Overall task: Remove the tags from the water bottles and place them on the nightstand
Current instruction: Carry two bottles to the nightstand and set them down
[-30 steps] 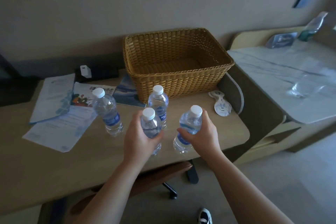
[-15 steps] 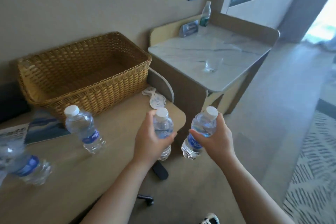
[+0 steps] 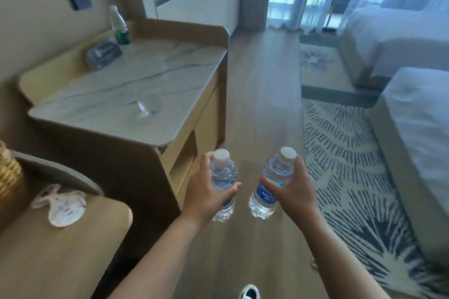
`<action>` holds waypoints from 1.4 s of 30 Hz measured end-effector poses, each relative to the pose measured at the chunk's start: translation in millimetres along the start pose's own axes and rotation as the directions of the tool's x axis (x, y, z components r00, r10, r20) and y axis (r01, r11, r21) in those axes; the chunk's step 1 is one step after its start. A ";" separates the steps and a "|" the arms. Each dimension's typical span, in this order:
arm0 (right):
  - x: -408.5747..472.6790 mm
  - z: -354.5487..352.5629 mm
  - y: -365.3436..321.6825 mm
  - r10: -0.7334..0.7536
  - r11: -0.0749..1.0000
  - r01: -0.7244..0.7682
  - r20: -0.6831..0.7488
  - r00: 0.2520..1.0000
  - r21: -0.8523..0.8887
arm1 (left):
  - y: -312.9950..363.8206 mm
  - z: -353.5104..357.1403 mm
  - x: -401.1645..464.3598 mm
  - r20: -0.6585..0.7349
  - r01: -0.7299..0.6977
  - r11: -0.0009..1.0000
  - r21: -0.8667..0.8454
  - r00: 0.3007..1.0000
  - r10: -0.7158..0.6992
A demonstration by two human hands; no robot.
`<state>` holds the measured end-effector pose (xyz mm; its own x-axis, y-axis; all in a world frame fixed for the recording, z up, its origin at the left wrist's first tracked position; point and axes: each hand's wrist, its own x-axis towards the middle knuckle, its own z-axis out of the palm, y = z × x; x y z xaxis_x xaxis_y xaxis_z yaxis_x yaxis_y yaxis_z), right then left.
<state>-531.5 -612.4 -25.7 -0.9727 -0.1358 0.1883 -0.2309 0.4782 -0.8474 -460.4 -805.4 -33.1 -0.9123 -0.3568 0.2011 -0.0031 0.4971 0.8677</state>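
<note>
Left hand (image 3: 206, 192) wraps left bottle (image 3: 222, 178), right hand (image 3: 292, 190) wraps right bottle (image 3: 272, 185) — both bottles upright, white caps on, held in air over wood floor (image 3: 262, 94), near each other, not touching. Blue label readable on right bottle. Marble-top nightstand (image 3: 116, 94) at 10 o'clock, well apart from bottles — clear glass (image 3: 148, 104) and green-tinted bottle (image 3: 118, 25) on it. Desk (image 3: 73, 250) corner at 8 o'clock. Patterned rug (image 3: 352, 153) at 2 o'clock.

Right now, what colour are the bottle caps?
White, on both bottle caps, head view.
</note>
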 end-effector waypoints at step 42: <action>783.7 -180.7 290.9 0.240 0.955 -0.295 -0.485 0.841 -0.039 | 72.9 536.9 828.3 0.421 -0.287 0.949 -0.126 0.851 0.314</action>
<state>-1365.4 -422.9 -34.9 -0.8857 0.4210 0.1955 0.0657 0.5307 -0.8450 -1436.1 -640.0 -47.4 -0.9498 0.1857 0.2518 0.3111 0.4745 0.8235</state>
